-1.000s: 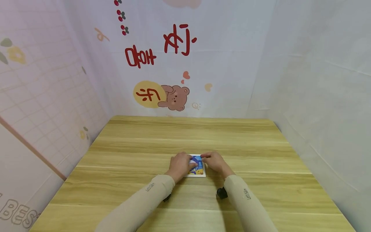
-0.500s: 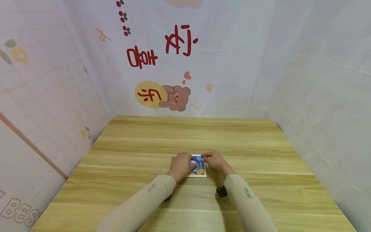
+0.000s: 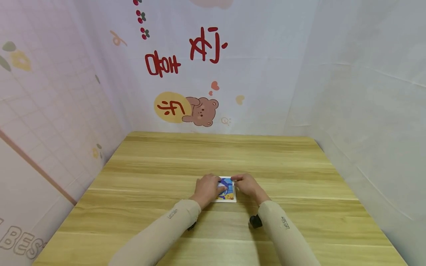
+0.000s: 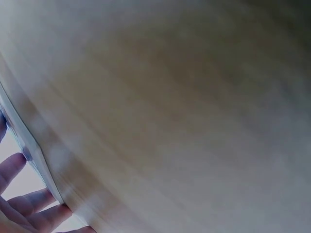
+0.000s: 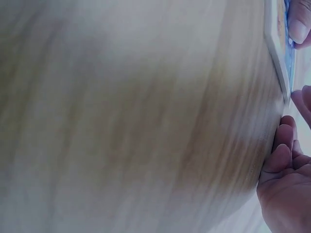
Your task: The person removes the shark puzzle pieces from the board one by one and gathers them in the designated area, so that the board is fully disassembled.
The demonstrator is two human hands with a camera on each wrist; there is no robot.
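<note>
A small picture board [image 3: 230,193] lies on the wooden table, with a white border and a blue and yellow cartoon print. My left hand [image 3: 207,189] holds its left side, the thumb on the print and the fingers at the edge. In the left wrist view, left fingertips [image 4: 43,199] reach past the board's pale edge [image 4: 30,141]. At the board's far right corner is my right hand [image 3: 247,184], its index fingertip touching the corner. The right wrist view shows its other fingers [image 5: 278,158] curled on the table; I cannot tell whether index and thumb pinch anything.
The wooden table [image 3: 159,159] stretches out on all sides of the board. White cloth walls [image 3: 266,74] with printed decorations stand behind it and at both sides. A black wrist-worn device [image 3: 255,221] shows under the right sleeve.
The head view shifts very slightly. Both hands stay at the board, with the right index fingertip making only a tiny movement at the corner.
</note>
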